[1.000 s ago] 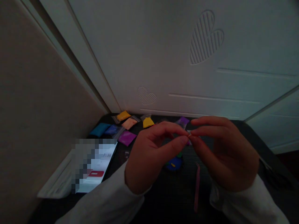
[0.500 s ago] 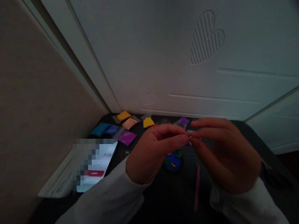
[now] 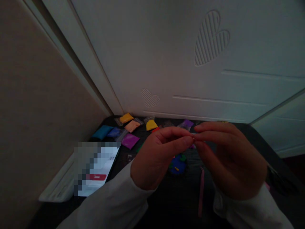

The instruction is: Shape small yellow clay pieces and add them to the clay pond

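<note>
Over the middle of the table my left hand (image 3: 156, 157) and my right hand (image 3: 232, 162) meet at the fingertips. Each pinches at a tiny pale piece (image 3: 193, 139), mostly covered by the fingers; its kind is too small to make out. The other fingers of my right hand stay loosely extended. Below and behind my left hand lies a round blue clay disc (image 3: 179, 164) with green bits and a small yellow shape on top. Pink tweezers (image 3: 201, 194) lie on the table between my wrists, with their bent tip pointing away from me.
Small clay bags line the back: orange (image 3: 126, 118), peach (image 3: 132, 126), yellow (image 3: 151, 125), magenta (image 3: 130, 141) and purple (image 3: 187, 124). A lit phone (image 3: 105, 165) leans at left by a white object (image 3: 57, 187). Dark scissors (image 3: 282, 182) lie right. A white panel (image 3: 166, 63) stands behind.
Both hands have shifted slightly right and down, their fingertips still together. My left hand has tilted a little, and less of the pale piece shows. The tweezers and disc have stayed in place.
</note>
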`<act>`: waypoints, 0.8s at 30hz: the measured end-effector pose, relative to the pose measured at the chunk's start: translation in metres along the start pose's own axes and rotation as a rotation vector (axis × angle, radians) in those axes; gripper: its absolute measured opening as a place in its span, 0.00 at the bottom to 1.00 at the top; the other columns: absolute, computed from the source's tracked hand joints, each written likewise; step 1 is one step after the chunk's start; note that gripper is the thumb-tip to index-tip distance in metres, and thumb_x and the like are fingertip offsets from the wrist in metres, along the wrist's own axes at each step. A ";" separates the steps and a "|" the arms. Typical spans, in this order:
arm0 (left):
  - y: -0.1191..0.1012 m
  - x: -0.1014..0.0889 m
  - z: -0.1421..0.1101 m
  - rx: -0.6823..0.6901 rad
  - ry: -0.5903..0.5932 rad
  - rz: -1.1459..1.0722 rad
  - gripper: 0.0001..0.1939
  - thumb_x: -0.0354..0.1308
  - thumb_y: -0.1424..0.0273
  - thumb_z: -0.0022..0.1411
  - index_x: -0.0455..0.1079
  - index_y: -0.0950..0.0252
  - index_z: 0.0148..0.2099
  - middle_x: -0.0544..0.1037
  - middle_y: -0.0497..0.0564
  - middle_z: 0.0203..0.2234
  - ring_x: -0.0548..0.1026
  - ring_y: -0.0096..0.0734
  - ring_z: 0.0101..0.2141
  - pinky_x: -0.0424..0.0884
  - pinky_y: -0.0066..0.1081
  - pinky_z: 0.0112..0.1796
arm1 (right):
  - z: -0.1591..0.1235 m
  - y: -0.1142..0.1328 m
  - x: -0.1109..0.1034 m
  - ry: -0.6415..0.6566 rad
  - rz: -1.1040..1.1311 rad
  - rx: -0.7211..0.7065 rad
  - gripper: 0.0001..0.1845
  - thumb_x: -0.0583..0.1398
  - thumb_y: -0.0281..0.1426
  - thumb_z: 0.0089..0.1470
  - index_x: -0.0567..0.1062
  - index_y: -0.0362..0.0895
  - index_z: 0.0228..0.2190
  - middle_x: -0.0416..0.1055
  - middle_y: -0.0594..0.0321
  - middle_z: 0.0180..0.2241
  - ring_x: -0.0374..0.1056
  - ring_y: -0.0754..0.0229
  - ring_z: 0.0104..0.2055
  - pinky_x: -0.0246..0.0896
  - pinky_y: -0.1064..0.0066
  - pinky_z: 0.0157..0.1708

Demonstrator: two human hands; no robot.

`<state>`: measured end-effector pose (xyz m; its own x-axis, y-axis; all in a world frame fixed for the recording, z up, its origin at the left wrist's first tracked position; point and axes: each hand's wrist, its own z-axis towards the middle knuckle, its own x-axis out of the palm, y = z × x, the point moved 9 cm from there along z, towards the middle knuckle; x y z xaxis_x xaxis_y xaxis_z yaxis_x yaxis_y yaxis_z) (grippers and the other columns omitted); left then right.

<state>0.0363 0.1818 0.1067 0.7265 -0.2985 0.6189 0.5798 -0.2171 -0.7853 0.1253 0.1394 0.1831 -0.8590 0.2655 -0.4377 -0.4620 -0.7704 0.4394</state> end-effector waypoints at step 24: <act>-0.001 -0.012 -0.001 0.030 -0.120 -0.005 0.04 0.58 0.76 0.52 0.72 0.67 0.32 0.73 0.47 0.26 0.66 0.22 0.30 0.60 0.24 0.33 | -0.002 0.004 0.007 0.036 -0.188 -0.094 0.17 0.59 0.21 0.44 0.71 0.39 0.40 0.69 0.58 0.38 0.65 0.61 0.40 0.61 0.68 0.40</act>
<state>0.0268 0.1849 0.1006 0.7614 -0.1836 0.6217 0.5931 -0.1900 -0.7824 0.1179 0.1375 0.1803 -0.7505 0.3899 -0.5337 -0.5892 -0.7605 0.2730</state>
